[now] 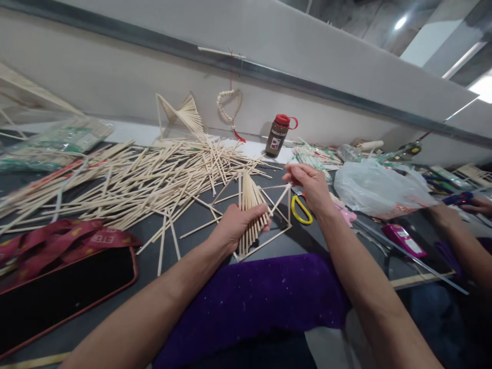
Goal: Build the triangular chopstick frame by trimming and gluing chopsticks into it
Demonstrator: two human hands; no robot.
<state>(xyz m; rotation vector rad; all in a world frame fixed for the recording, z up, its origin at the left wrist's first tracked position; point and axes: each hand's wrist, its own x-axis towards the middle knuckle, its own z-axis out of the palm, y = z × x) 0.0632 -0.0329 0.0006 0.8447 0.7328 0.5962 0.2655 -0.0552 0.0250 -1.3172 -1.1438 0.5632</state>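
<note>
Now clasps the fanned stick frame (249, 192) snugly with the left hand (235, 225), just beyond the purple cloth (261, 297); hovers nearby with the right hand (308, 183) curled, cannot tell around what. Might crack the frame by squeezing too hard.

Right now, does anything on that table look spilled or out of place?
The loose sticks look spilled: they sprawl crisscross beyond the left hand, pointing every which way, unlike the orderly fan of sticks it grips. Whether that's accidental, I can't tell.

Dim, soft light; glare from ceiling lamp (400, 22), upper right; faint shadow beside bottle (277, 137); edges stretched, blurred.
</note>
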